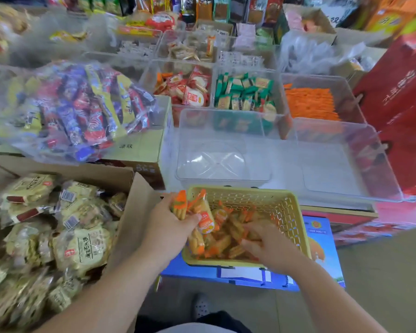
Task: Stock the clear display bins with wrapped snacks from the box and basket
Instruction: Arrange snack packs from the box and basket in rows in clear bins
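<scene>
Fingers (191, 219) of our left hand (168, 227) curl round a bunch of orange-and-clear wrapped snack sticks (203, 215), thumb pressed over the packets, at the left rim of the yellow perforated plastic basket (296, 219). Our right hand (264, 241) lies inside the basket, fingertips (252, 227) sunk among more such packets; blur keeps us from telling whether they grip any. Just beyond the basket stands a large clear plastic bin (226, 121).

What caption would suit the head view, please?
Left hand grips orange-wrapped snacks; right hand reaches into yellow basket before empty clear bin.
</scene>
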